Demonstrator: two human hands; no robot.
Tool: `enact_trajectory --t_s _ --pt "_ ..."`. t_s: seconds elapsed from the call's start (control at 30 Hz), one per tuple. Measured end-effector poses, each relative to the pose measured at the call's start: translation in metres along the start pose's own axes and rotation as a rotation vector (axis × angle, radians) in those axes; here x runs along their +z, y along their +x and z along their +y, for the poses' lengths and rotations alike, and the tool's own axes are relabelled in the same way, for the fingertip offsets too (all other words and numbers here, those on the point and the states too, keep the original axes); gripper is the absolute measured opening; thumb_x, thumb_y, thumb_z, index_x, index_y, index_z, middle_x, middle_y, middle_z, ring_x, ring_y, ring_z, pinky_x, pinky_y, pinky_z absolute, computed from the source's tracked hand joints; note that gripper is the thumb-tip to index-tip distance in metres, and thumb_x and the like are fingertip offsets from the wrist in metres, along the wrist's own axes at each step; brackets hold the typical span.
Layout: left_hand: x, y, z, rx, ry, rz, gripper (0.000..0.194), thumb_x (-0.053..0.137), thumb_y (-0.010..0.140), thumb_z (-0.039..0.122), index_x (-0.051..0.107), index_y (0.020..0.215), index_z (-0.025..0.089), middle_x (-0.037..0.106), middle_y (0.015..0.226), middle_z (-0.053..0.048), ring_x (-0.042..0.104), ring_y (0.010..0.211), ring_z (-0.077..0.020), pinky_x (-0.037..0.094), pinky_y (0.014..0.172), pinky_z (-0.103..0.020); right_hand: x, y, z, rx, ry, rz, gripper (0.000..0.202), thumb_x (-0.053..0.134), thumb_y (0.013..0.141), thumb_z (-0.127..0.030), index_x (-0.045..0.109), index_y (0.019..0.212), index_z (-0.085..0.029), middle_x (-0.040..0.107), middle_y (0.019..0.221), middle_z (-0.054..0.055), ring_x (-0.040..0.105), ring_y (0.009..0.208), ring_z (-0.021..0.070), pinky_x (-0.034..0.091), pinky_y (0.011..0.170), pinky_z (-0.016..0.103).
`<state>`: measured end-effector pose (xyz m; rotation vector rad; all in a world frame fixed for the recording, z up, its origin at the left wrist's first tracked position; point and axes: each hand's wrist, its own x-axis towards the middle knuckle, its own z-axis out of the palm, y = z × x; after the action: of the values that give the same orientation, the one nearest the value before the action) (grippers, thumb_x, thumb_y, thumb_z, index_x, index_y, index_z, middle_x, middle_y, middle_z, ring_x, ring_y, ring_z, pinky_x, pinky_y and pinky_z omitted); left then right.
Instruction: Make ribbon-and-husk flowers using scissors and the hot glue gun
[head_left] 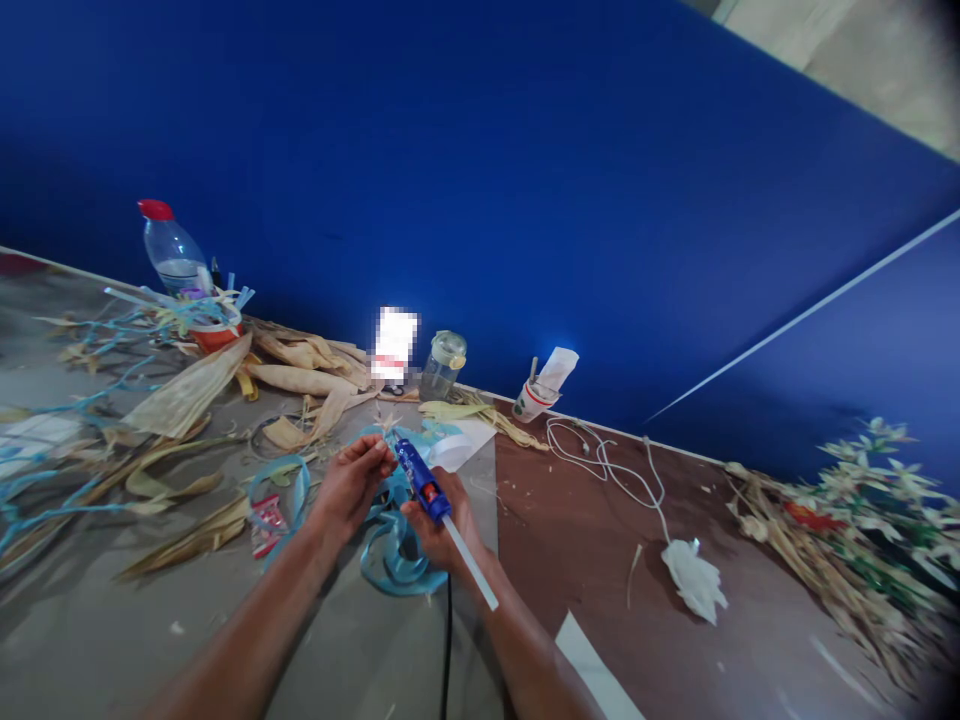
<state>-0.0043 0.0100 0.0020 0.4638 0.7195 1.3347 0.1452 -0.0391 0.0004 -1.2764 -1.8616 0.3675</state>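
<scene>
A blue glue gun (422, 480) with a white glue stick (471, 563) jutting from its back is held in my right hand (442, 520). Its nozzle points up and left, close to the fingertips of my left hand (360, 478). Those fingers are pinched on a small pale flower-like piece (386, 425), which shows just above them. Coils of light blue ribbon (397, 555) lie on the table under and between my hands. From below the gun a black cord (448, 640) runs toward the front edge.
Dry husks (300, 360) and a bottle (172, 250) are on the left. Along the blue partition (480, 180) stand a bright screen (394, 345), a jar (444, 365) and a cup (534, 400). A white cable (615, 465) and artificial flowers (877, 480) lie right.
</scene>
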Motion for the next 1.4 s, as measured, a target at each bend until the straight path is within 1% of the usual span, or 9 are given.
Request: enact_trajectory --t_s 0.13,0.4,0.6,0.73,0.9,1.0,1.13,1.3,1.4 --pt "-0.001 0.0 0.0 -0.009 0.001 -0.002 0.019 0.08 0.058 0.017 0.066 0.071 0.014 0.058 0.059 0.001 0.049 0.049 -0.0073 0.042 0.047 -0.017 0.0 0.0 -0.001 -0.017 0.006 0.003 0.022 0.052 0.083 -0.042 0.048 0.079 -0.02 0.055 0.072 0.004 0.052 0.068 0.0193 0.044 0.062 0.031" --pt "0.0 0.001 0.001 0.008 -0.018 0.013 0.019 0.08 0.059 0.016 0.066 0.072 0.014 0.058 0.061 0.001 0.048 0.051 -0.0063 0.041 0.048 -0.015 -0.007 0.0 -0.009 -0.058 -0.035 -0.061 0.023 0.05 0.083 -0.041 0.043 0.074 -0.021 0.051 0.068 0.0 0.05 0.065 0.0165 0.041 0.064 0.029" --pt "0.0 0.0 0.001 0.034 0.01 0.061 0.021 0.079 0.062 0.022 0.063 0.073 0.016 0.06 0.062 0.002 0.051 0.051 -0.0065 0.048 0.061 -0.02 -0.016 -0.001 -0.012 -0.044 -0.112 -0.004 0.015 0.054 0.079 -0.034 0.048 0.083 -0.02 0.053 0.078 0.003 0.052 0.071 0.0182 0.041 0.066 0.029" --pt "-0.001 0.001 0.0 0.045 -0.001 0.09 0.024 0.08 0.06 0.023 0.062 0.074 0.016 0.06 0.061 0.003 0.054 0.054 -0.0073 0.049 0.063 -0.022 -0.027 -0.001 -0.012 -0.026 -0.213 -0.037 0.017 0.053 0.077 -0.029 0.049 0.09 -0.019 0.054 0.082 0.004 0.052 0.074 0.02 0.04 0.069 0.032" --pt "-0.003 0.003 -0.001 0.065 -0.015 0.074 0.025 0.08 0.059 0.024 0.061 0.074 0.016 0.06 0.059 0.003 0.052 0.05 -0.0072 0.049 0.061 -0.023 -0.045 -0.017 -0.005 -0.036 -0.342 -0.123 0.008 0.052 0.075 -0.021 0.047 0.081 -0.019 0.053 0.078 0.005 0.049 0.07 0.0198 0.037 0.067 0.033" --pt "-0.003 0.002 -0.001 0.083 -0.011 0.053 0.024 0.079 0.061 0.025 0.061 0.074 0.016 0.06 0.06 0.003 0.052 0.051 -0.0073 0.048 0.059 -0.022 -0.05 -0.03 -0.002 -0.017 -0.354 -0.129 0.006 0.052 0.076 -0.021 0.046 0.078 -0.019 0.052 0.077 0.004 0.049 0.069 0.0197 0.037 0.065 0.033" --pt "-0.001 0.0 -0.001 0.062 0.008 0.03 0.022 0.079 0.062 0.025 0.062 0.073 0.016 0.06 0.061 0.002 0.052 0.053 -0.0078 0.046 0.056 -0.02 -0.052 -0.033 -0.011 -0.024 -0.284 -0.089 0.009 0.053 0.076 -0.024 0.046 0.079 -0.019 0.051 0.077 0.004 0.048 0.07 0.0196 0.037 0.064 0.032" --pt "0.001 -0.002 0.0 0.057 0.068 -0.003 0.02 0.077 0.063 0.026 0.062 0.07 0.016 0.06 0.064 0.001 0.052 0.055 -0.0086 0.044 0.055 -0.019 -0.047 -0.012 -0.035 -0.105 -0.008 -0.095 0.016 0.054 0.079 -0.034 0.046 0.078 -0.02 0.05 0.074 0.003 0.049 0.069 0.0177 0.04 0.064 0.03" --pt "0.001 -0.001 0.0 0.045 0.078 0.008 0.021 0.078 0.062 0.027 0.062 0.069 0.016 0.059 0.065 0.001 0.051 0.056 -0.008 0.042 0.055 -0.018 -0.036 -0.002 -0.039 -0.15 0.037 -0.094 0.018 0.051 0.081 -0.037 0.047 0.077 -0.02 0.052 0.072 0.002 0.05 0.069 0.0175 0.04 0.066 0.03"
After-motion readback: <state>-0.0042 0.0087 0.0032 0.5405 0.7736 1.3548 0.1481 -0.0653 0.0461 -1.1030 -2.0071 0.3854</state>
